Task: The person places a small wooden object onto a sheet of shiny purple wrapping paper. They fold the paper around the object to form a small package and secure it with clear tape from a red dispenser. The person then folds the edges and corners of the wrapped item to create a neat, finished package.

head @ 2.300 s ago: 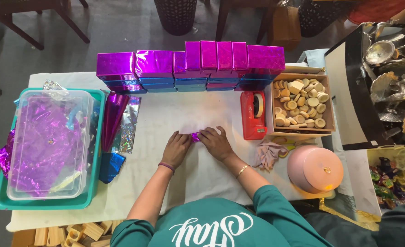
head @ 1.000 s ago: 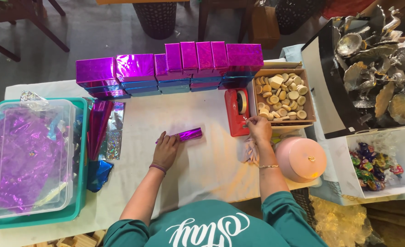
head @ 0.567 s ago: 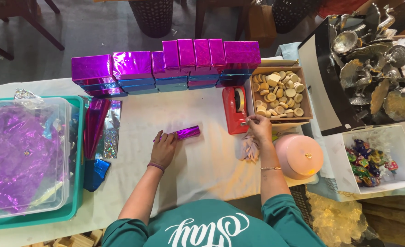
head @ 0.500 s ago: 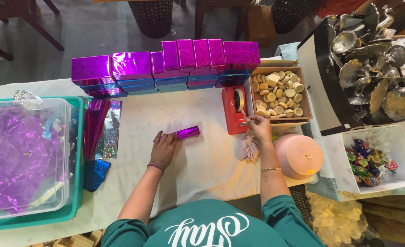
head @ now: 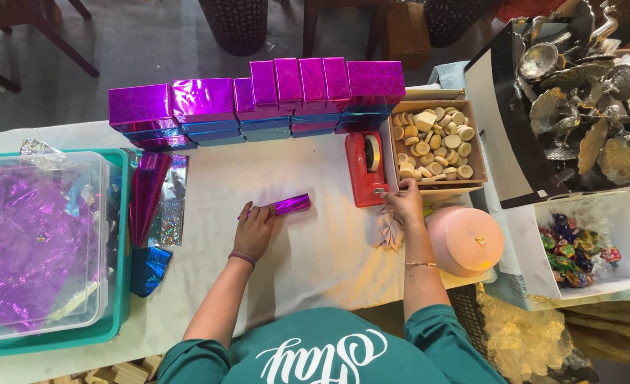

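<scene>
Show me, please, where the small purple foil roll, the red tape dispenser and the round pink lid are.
purple foil roll (head: 290, 205), head view, middle of the wrapped roll.
red tape dispenser (head: 364, 171), head view, red body beside the tape wheel.
round pink lid (head: 466, 240), head view, top face near its centre.

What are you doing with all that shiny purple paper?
A person in a green top sits at a white table. The left hand presses on a small roll wrapped in purple foil. The right hand reaches to the red tape dispenser, beside a box of wooden discs. A row of purple and blue wrapped boxes lines the far edge, and a clear tub of purple foil sits on the left.
</scene>
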